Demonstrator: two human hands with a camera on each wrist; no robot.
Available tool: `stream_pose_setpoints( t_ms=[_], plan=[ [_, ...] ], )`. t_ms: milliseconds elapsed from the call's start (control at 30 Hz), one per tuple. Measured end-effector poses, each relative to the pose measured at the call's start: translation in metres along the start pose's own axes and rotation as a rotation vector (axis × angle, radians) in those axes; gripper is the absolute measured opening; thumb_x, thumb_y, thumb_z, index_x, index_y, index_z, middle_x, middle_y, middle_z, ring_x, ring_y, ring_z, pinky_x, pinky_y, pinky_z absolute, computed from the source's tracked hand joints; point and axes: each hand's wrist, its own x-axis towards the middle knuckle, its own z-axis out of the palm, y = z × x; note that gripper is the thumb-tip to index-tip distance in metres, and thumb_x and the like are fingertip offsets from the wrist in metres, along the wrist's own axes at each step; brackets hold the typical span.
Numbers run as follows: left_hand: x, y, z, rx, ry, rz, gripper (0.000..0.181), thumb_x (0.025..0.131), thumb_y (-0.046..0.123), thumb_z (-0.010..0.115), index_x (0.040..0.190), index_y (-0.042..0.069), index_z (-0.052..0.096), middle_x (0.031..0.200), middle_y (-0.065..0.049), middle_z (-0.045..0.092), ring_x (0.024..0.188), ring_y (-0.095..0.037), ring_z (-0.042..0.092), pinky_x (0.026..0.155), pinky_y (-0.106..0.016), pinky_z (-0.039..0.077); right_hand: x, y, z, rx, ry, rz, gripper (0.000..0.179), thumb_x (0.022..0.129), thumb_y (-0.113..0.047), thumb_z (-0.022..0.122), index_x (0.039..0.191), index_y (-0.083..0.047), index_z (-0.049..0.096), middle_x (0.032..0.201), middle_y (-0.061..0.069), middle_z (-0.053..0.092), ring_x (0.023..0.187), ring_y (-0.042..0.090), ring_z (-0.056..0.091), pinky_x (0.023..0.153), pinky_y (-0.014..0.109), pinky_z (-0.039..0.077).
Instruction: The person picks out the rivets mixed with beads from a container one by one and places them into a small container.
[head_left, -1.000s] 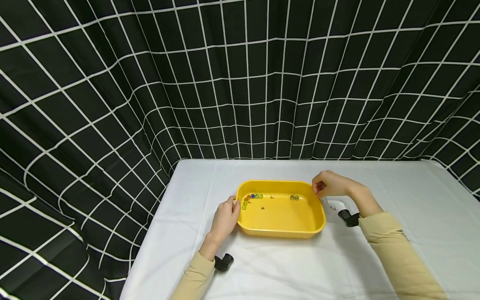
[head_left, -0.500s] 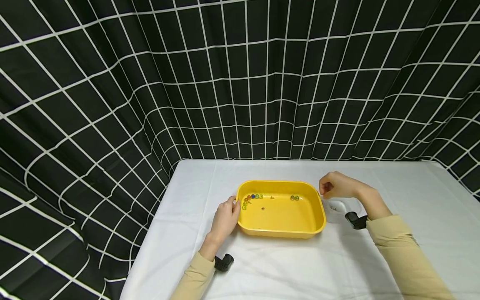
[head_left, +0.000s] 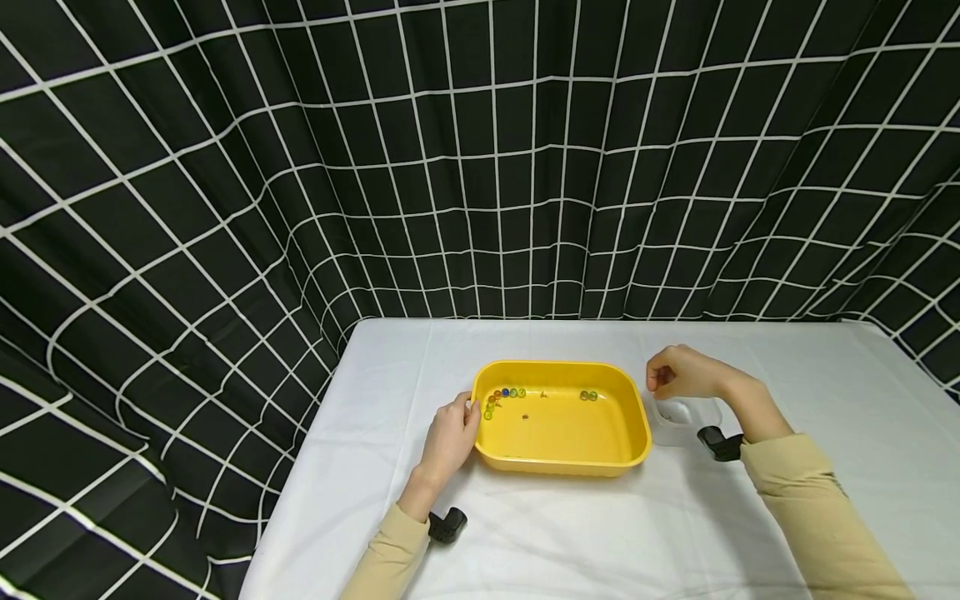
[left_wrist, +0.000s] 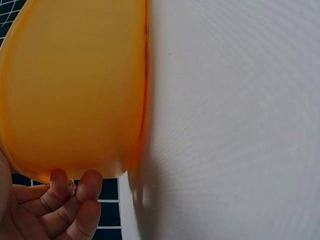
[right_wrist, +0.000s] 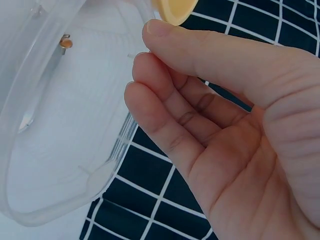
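My left hand (head_left: pixel 452 427) grips the left end of a yellow plastic tub (head_left: pixel 562 468); its fingers (left_wrist: pixel 90 186) curl against the outer wall. Inside the tub, glass marbles (head_left: pixel 506 392) line the left and back walls, and two greenish ones (head_left: pixel 588 396) lie toward the right. Several tiny metallic bits (head_left: pixel 526 417) are scattered on its floor. Over a clear plastic container (head_left: pixel 678 433) hovers my right hand (head_left: pixel 686 373), thumb and fingertips pinched together. A tiny pale tip (right_wrist: pixel 130 55) shows at the fingertips; the fingers hide the rest. A small gold piece with an orange stone (right_wrist: pixel 66 43) lies in the container.
The clear container stands right beside the tub's right end, on a white tablecloth (head_left: pixel 540 542). Behind the table hangs a black curtain with a white grid (head_left: pixel 525 208). Each wrist wears a black camera mount (head_left: pixel 447 526).
My right hand has drawn back to the right, from the tub's back right corner to above the clear container, fingers still pinched. The left hand, tub and marbles look unchanged.
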Motion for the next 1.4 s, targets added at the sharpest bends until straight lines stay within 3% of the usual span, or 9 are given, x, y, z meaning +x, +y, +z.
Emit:
stream_pose_setpoints(
  t_ms=[1133,1400],
  plan=[
    [-0.0006,0.0005,0.0004,0.003,-0.001,0.0,0.034,0.096,0.015,0.048,0.117,-0.009,0.056,0.059,0.003,0.047,0.047,-0.006,0.041,0.043,-0.02,0.036,-0.0085,0.0078,0.0013,-0.001,-0.015,0.062,0.013,0.072,0.007,0.067,0.073,-0.004,0.059,0.066,-0.003,0.052,0.06,0.01,0.045,0.055,0.022,0.042],
    [-0.0004,0.0008,-0.0008,-0.002,-0.005,0.001,0.033,0.096,0.015,0.048,0.117,-0.009,0.056,0.058,0.003,0.046,0.046,-0.006,0.04,0.043,-0.02,0.035,-0.0063,0.0051,-0.0002,-0.004,0.004,0.038,0.014,0.071,0.007,0.065,0.071,-0.005,0.059,0.065,-0.002,0.053,0.059,0.009,0.046,0.055,0.022,0.042]
  ],
)
